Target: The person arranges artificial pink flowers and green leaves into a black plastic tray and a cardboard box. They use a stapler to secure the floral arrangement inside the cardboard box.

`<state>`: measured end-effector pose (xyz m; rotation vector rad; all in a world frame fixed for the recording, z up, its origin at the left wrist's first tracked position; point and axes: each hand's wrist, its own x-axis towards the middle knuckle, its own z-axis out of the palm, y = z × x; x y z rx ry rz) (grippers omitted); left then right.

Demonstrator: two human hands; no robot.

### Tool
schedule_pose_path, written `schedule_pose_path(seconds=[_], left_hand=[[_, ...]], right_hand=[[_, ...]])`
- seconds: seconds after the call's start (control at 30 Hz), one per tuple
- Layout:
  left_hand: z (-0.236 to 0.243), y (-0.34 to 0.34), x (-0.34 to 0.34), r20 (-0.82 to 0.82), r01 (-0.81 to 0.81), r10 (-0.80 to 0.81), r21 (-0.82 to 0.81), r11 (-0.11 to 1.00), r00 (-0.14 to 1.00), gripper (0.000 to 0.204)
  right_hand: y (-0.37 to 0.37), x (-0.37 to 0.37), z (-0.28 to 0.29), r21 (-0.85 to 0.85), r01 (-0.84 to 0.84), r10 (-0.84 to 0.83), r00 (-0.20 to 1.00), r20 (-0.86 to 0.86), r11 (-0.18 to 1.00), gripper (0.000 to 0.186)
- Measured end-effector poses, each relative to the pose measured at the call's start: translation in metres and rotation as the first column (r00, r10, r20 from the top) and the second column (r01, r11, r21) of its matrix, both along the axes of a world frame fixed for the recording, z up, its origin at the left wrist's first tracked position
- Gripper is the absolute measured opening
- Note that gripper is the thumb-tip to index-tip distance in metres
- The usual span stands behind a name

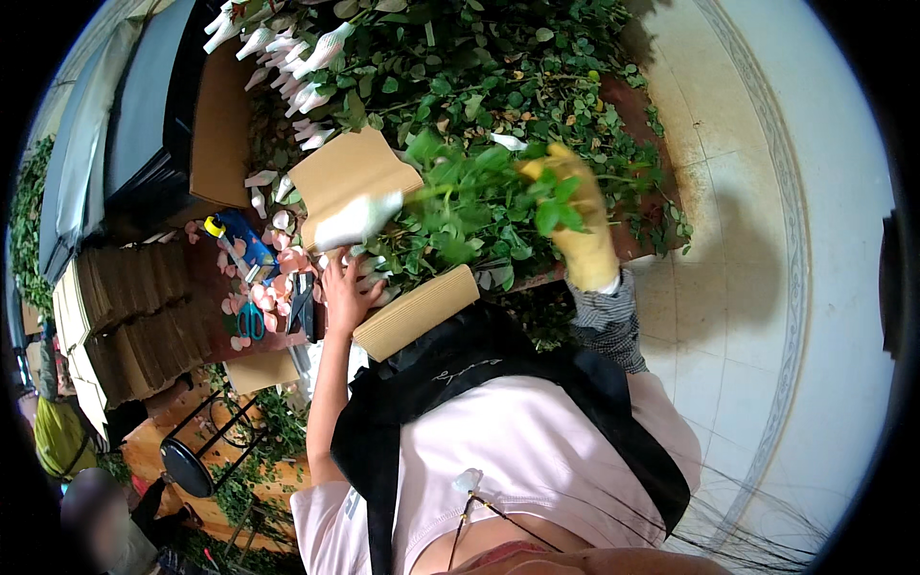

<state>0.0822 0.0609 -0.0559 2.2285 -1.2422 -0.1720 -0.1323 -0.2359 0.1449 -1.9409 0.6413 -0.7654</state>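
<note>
Far left there's a stack of corrugated cardboard sheets [125,316], too many to count, and below it one black metal stool [196,450]. On the table edge I can make out one blue bottle with a yellow cap [235,240], one pair of teal-handled scissors [250,321] and one black stapler-looking tool [302,302], though it's small so don't quote me on that. Pink petals [273,287] are scattered all around those, no way to count them.

The left hand [347,287] is bare, fingers spread and pressing down flat on the table right by the stem ends, not gripping anything. Just right of it sits one roll of corrugated cardboard [417,311], and above it one folded brown cardboard sleeve [350,177] with a white-netted bud [359,218] lying on it. A whole row of white-netted rose buds [287,53] is up top, more than ten.

The bunch of leafy rose stems [470,206] is in the middle of the table, and the right hand [580,225], in one yellow glove, is closed around the top of it. Behind is a big pile of green leaves [498,67] on the table.
</note>
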Motion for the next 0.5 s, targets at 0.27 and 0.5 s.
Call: schedule_pose_path(seconds=[0.27, 0.5], left_hand=[[-0.016, 0.01, 0.003, -0.047, -0.001, 0.005, 0.078, 0.997, 0.999, 0.062], [-0.008, 0.007, -0.002, -0.036, -0.03, 0.029, -0.024, 0.999, 0.999, 0.063]], right_hand=[[0.048, 0.055, -0.143, -0.467, -0.414, 0.085, 0.811, -0.578, 0.781, 0.014], [0.047, 0.063, -0.116, -0.625, -0.278, -0.116, 0.85, -0.513, 0.73, 0.032]])
